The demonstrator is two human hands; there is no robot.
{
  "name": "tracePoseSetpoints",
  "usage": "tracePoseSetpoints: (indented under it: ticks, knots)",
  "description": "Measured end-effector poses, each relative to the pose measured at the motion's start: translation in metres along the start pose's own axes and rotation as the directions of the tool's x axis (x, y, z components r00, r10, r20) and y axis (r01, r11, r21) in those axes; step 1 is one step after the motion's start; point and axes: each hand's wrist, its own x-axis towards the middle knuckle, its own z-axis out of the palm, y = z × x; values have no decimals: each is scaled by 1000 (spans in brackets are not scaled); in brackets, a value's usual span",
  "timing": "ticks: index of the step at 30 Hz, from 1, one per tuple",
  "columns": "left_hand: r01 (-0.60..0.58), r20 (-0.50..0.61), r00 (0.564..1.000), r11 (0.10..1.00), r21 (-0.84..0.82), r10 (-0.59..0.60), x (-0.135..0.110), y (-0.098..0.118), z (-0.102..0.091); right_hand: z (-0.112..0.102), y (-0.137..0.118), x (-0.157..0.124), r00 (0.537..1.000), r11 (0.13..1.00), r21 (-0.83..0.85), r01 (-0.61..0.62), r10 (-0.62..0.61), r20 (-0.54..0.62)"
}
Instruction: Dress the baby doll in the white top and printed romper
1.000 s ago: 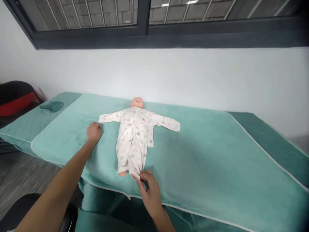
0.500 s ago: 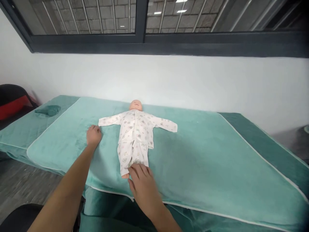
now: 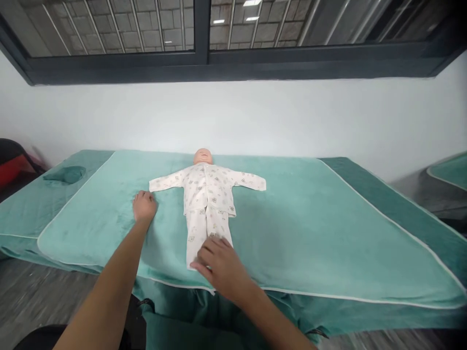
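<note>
A baby doll (image 3: 206, 197) in a white printed top and trousers lies on its back on a teal towel (image 3: 310, 233), arms spread, head toward the wall. My right hand (image 3: 219, 265) covers the lower ends of the trouser legs, fingers curled over the cloth and the feet hidden beneath. My left hand (image 3: 144, 205) rests on the towel just below the doll's left-side sleeve, fingers curled under, touching only the towel.
The towel covers a darker green bed (image 3: 365, 180) against a white wall under a dark-framed window. A small folded green cloth (image 3: 65, 173) lies at the far left. A black and red object (image 3: 12, 163) is at the left edge. Another teal-covered bed (image 3: 450, 170) is at the right.
My right hand has moved up from pinching a trouser hem to lying over both trouser ends. The doll's legs now lie straighter. My view has shifted to the right.
</note>
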Motion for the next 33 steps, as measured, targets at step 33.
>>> tracePoseSetpoints:
  ticks: [33]
  knots:
    - [34,28,999,992,125,-38,1,9,2,3,136,84,863,857,424,-292,427,-269]
